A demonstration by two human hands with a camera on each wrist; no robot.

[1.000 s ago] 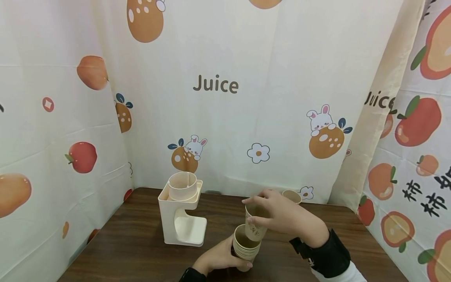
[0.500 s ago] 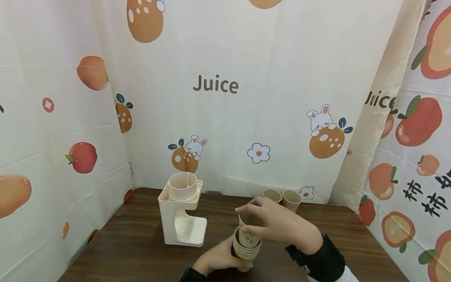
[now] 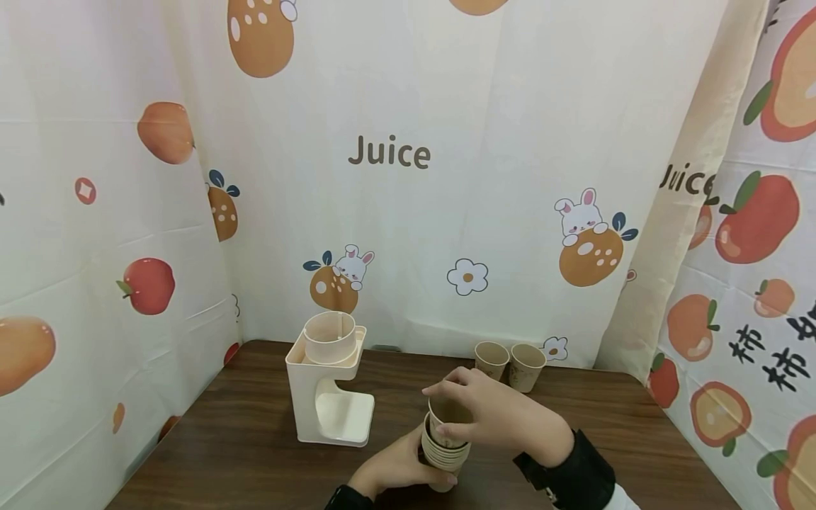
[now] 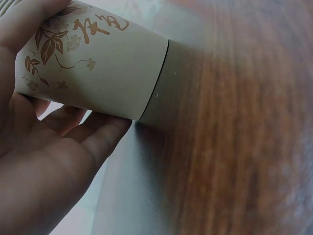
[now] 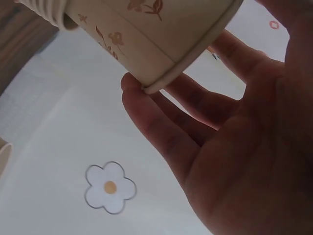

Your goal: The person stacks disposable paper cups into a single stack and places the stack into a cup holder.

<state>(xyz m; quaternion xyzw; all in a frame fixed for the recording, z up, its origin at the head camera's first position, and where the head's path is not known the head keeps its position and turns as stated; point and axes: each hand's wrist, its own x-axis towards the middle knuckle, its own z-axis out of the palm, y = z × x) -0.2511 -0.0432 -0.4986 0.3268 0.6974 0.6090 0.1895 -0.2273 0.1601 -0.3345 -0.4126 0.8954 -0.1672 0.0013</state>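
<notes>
A stack of beige paper cups (image 3: 444, 455) stands near the front of the table, and my left hand (image 3: 397, 459) grips it around the side. In the left wrist view the lowest cup (image 4: 105, 68) shows brown leaf and flower print, its base right at the wood. My right hand (image 3: 481, 407) holds the top paper cup (image 5: 146, 39) near its rim, thumb on one side and fingers on the other. That cup sits partly down inside the stack, with its upper part standing above the stacked rims. The right hand covers some of its far side.
Two separate paper cups, a left one (image 3: 491, 360) and a right one (image 3: 526, 368), stand side by side at the back right. A cream stand (image 3: 309, 404) with a round holder (image 3: 330, 340) on top is left of the stack. Printed curtains (image 3: 408, 212) enclose the table (image 3: 242, 425).
My right hand has moved left and slightly down, lowering its cup from above the stack to partly inside it. The back cups have come into fuller view. The left hand has stayed put.
</notes>
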